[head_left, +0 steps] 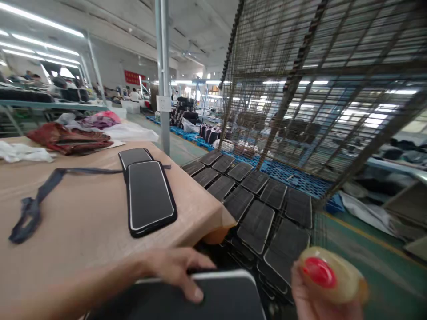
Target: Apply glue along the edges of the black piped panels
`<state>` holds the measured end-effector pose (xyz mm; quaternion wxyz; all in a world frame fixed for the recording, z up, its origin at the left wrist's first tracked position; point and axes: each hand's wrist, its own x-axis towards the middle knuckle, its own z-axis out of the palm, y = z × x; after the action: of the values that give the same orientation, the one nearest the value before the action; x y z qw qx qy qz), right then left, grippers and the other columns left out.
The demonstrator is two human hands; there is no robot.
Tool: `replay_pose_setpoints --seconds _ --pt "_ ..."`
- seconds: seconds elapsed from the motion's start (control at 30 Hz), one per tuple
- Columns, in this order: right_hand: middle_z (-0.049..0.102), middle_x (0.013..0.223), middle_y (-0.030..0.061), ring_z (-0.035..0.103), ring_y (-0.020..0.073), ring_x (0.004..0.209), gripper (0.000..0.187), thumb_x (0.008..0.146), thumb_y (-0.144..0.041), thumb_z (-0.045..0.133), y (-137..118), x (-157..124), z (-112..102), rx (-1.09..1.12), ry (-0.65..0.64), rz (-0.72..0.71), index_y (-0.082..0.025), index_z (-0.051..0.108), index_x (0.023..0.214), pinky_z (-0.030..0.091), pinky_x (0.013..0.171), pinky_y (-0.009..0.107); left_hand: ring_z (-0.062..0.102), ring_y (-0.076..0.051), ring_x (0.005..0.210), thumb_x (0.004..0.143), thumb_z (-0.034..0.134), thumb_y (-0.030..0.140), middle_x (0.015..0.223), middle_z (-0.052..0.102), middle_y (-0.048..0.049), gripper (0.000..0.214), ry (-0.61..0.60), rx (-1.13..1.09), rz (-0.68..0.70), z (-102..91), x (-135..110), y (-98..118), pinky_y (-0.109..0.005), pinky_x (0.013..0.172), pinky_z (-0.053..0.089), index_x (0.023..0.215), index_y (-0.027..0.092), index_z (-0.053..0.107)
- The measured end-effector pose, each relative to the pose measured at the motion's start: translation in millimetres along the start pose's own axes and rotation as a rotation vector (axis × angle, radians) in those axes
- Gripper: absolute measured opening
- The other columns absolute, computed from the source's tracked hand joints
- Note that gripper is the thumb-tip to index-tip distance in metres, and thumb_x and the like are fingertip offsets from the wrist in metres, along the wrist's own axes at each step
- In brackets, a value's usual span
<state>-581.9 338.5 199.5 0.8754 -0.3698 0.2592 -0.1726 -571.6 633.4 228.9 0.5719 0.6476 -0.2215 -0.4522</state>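
Observation:
My left hand (178,269) grips the edge of a black panel with white edging (227,295), thumb on top, at the bottom of the head view. Its lower part runs out of the frame. In my right hand (310,293), at the lower right, is a blurred yellowish rounded container with a red spot (345,278); its kind is unclear. Two similar black panels (151,195) lie overlapping on the table, with a dark fabric strap (50,186) stretching left from them. Several more dark panels (256,224) lie in rows on a wire rack beside the table.
The tan-covered table (83,213) ends at a corner near the rack. A hinged mesh frame (320,89) rises at the right. Red cloth (68,138) and white cloth (25,152) lie on the table's far side. A grey post (163,75) stands behind it.

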Motion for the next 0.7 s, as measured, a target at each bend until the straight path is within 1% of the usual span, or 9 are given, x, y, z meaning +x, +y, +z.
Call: replay_pose_setpoints --seconds 0.1,0.17,0.23,0.3,0.4,0.53,0.6,0.67,0.7 --pt "0.049 0.123 -0.0027 0.050 0.0159 0.105 0.039 0.070 -0.045 0.061 5 -4 -7 -0.004 0.000 -0.062 -0.028 0.054 0.104 0.053 0.071 0.031 0.057 -0.016 0.075 0.053 0.074 0.041 0.078 0.057 0.0026 0.055 -0.153 0.100 -0.017 19.4 37 -36 -0.023 0.068 0.046 0.102 0.019 0.061" --pt "0.056 0.113 0.0009 0.054 0.0173 0.099 0.038 0.071 -0.045 0.060 8 -4 -13 -0.045 -0.041 -0.152 -0.025 0.056 0.103 0.054 0.066 0.030 0.056 -0.017 0.082 0.057 0.072 0.042 0.085 0.058 0.0009 0.060 -0.193 0.231 0.010 27.0 47 -34 -0.023 0.071 0.045 0.110 0.018 0.058" --pt "0.061 0.102 0.0012 0.057 0.0175 0.092 0.037 0.071 -0.045 0.060 7 -2 -19 -0.063 -0.063 -0.203 -0.025 0.057 0.102 0.053 0.065 0.029 0.056 -0.016 0.081 0.068 0.065 0.038 0.086 0.058 -0.0002 0.048 -0.159 0.386 0.064 32.3 48 -16 -0.021 0.070 0.044 0.110 0.017 0.058" --pt "0.063 0.097 0.0002 0.058 0.0174 0.090 0.036 0.071 -0.045 0.061 -1 -1 -24 -0.068 -0.032 -0.180 -0.026 0.057 0.102 0.053 0.066 0.029 0.054 -0.012 0.072 0.079 0.055 0.032 0.077 0.057 0.0004 0.025 -0.057 0.526 0.145 35.6 47 8 -0.017 0.065 0.041 0.096 0.016 0.063" --pt "0.062 0.099 -0.0004 0.056 0.0187 0.094 0.039 0.068 -0.047 0.062 -20 1 -27 -0.069 0.031 -0.112 -0.028 0.059 0.102 0.053 0.065 0.029 0.050 -0.008 0.062 0.084 0.049 0.024 0.066 0.054 0.0015 0.018 0.019 0.681 0.256 34.0 51 46 -0.015 0.059 0.037 0.078 0.014 0.063" --pt "0.055 0.115 -0.0042 0.046 0.0185 0.109 0.048 0.060 -0.049 0.064 -49 -2 -27 -0.055 0.111 -0.167 -0.031 0.058 0.104 0.051 0.063 0.024 0.057 -0.011 0.073 0.082 0.051 0.017 0.079 0.063 -0.0011 0.013 -0.002 0.948 0.327 23.1 63 101 -0.016 0.065 0.038 0.087 0.016 0.063" --pt "0.050 0.121 -0.0059 0.042 0.0193 0.113 0.051 0.058 -0.051 0.064 -59 -4 -27 -0.085 0.123 -0.218 -0.033 0.057 0.106 0.050 0.072 0.026 0.059 -0.014 0.079 0.081 0.051 0.015 0.084 0.065 -0.0033 0.015 -0.040 1.126 0.336 20.0 71 120 -0.018 0.066 0.038 0.089 0.017 0.064" --pt "0.048 0.124 -0.0066 0.041 0.0201 0.115 0.053 0.060 -0.053 0.062 -66 -7 -29 -0.129 0.099 -0.257 -0.034 0.055 0.109 0.045 0.083 0.030 0.061 -0.017 0.080 0.080 0.052 0.013 0.081 0.066 -0.0054 0.015 -0.116 1.249 0.336 18.9 82 124 -0.021 0.066 0.039 0.085 0.016 0.066" --pt "0.047 0.125 -0.0065 0.041 0.0199 0.115 0.053 0.061 -0.053 0.060 -67 -8 -30 -0.145 0.081 -0.277 -0.034 0.053 0.111 0.044 0.084 0.030 0.061 -0.018 0.080 0.079 0.053 0.013 0.080 0.067 -0.0061 0.015 -0.190 1.249 0.325 18.4 88 119 -0.021 0.067 0.040 0.084 0.014 0.066"
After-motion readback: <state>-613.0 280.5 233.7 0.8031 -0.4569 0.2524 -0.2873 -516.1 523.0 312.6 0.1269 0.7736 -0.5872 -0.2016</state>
